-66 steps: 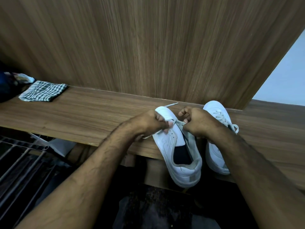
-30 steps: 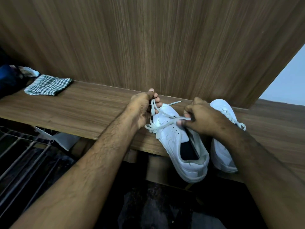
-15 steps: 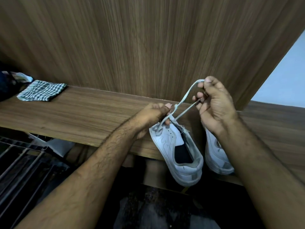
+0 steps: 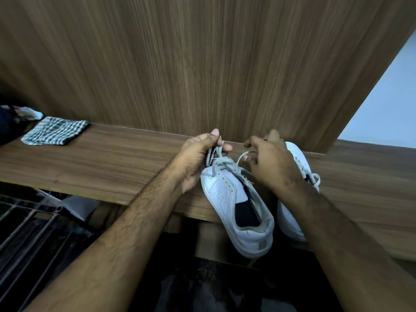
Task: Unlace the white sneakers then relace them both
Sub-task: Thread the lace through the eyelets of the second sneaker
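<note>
Left hand (image 4: 198,158) pinching loops of flat white shoelace (image 4: 221,162) at frame centre; right hand (image 4: 273,164) curled round its other strand. Below them, unlaced white leather sneaker (image 4: 238,206) overhanging brown wooden shelf (image 4: 108,163); second white sneaker (image 4: 297,174) just right. Checked folded cloth (image 4: 55,134) at left.
</note>
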Demonstrator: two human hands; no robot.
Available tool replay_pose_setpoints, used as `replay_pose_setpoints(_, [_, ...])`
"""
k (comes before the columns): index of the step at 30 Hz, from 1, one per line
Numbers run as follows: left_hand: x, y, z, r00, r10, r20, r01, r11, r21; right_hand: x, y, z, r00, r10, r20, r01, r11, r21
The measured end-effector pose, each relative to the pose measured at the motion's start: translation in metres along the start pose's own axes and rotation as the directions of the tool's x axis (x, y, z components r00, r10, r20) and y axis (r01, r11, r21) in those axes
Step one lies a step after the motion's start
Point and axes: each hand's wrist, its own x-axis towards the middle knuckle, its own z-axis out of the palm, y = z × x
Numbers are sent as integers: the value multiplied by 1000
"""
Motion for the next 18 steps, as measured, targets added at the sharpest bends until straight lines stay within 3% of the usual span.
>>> replay_pose_setpoints(2, [-2,1,1,1000,2,9,-2,1000,7,0,-5,0,987,-157,33,144,956,256])
replay_pose_setpoints(4, [-5,0,3,999,-9,37,8,1000,23,-4,-14,6,944,-270,189,156,871,465])
replay_pose_setpoints(7, [-7,0,6,999,-20,45,16,996,89,-4,-18,14,937,-276,215,165,890,424])
replay_pose_setpoints(10, [-7,3,7,999,-25,-46,30,994,102,0,-14,8,976,-205,78,176,945,277])
replay_pose_setpoints(12, [-5,3,5,994,-45,-104,56,993,108,2,-9,7,991,-135,-23,136,947,290])
replay_pose_setpoints(15, [-2,1,3,990,-80,-119,90,993,78,8,-2,1,971,110,-214,-28,936,352])
replay_pose_setpoints(17, [-1,0,4,992,-80,-101,89,993,82,10,4,-5,937,271,-221,-177,912,370])
replay_pose_setpoints(18, [-1,1,4,994,-74,-85,81,993,89,10,8,-5,936,302,-179,-241,924,298])
